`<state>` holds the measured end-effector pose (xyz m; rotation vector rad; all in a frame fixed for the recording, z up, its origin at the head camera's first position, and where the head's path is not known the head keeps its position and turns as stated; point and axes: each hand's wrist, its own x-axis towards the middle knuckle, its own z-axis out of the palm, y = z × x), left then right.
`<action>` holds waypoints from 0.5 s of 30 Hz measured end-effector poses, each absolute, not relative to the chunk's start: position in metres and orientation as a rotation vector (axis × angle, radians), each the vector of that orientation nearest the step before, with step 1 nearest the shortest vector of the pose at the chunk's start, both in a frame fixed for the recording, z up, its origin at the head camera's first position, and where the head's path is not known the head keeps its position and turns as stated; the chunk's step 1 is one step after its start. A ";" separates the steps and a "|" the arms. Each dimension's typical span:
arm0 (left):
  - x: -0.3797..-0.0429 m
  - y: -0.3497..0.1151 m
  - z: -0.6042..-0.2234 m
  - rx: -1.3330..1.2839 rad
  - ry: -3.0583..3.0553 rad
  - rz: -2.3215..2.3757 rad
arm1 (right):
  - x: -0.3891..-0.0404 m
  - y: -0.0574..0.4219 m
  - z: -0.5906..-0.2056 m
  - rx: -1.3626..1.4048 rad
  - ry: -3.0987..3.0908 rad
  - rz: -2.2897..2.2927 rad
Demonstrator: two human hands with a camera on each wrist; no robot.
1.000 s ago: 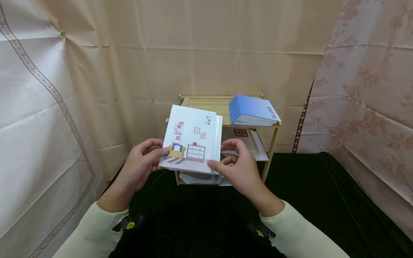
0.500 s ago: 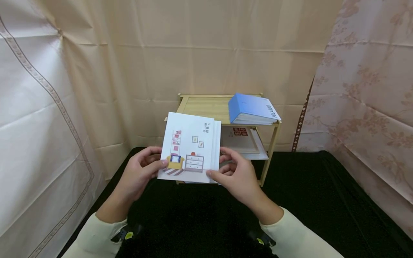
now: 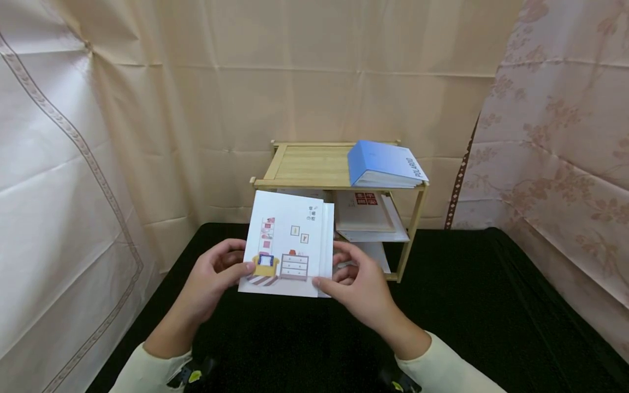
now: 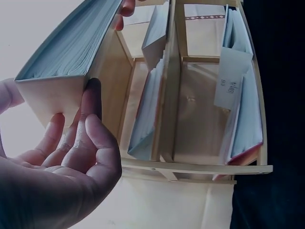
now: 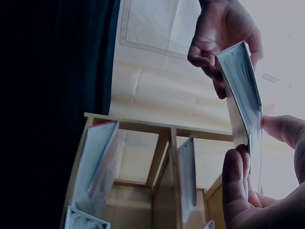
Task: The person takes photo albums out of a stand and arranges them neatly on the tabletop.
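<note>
A thick white photo album [image 3: 285, 245], its cover printed with a yellow armchair and a chest of drawers, is held in front of the shelf in the head view. My left hand [image 3: 210, 278] grips its left edge, thumb on the cover and fingers beneath. At the right edge my right hand [image 3: 361, 278] pinches it, the thumb near the lower corner. In the left wrist view the page edges of the album [image 4: 71, 47] face the camera, with the left hand [image 4: 76, 157] under it. The right wrist view shows the album [image 5: 240, 90] between both hands.
Behind stands a small wooden shelf [image 3: 309, 164] on dark green cloth [image 3: 304, 349]. A blue album [image 3: 385, 164] lies on its top right. A white album with a red label [image 3: 363, 213] lies on the middle tier; several others show inside. Curtains [image 3: 314, 71] surround the table.
Both hands have lowered the white album and drawn it toward me, uncovering more of the shelf top. The grip looks the same, and the blue album has stayed in place.
</note>
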<state>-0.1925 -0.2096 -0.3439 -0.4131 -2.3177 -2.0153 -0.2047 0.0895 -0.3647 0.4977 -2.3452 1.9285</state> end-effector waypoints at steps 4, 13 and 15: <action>-0.190 -0.210 -0.351 -0.388 -2.349 -2.034 | -0.203 0.089 -0.373 0.471 -2.357 1.965; -0.184 -0.216 -0.363 -0.276 -2.479 -2.094 | -0.196 0.087 -0.389 0.434 -2.420 2.002; -0.184 -0.217 -0.366 -0.250 -2.506 -2.099 | -0.194 0.087 -0.392 0.435 -2.439 2.000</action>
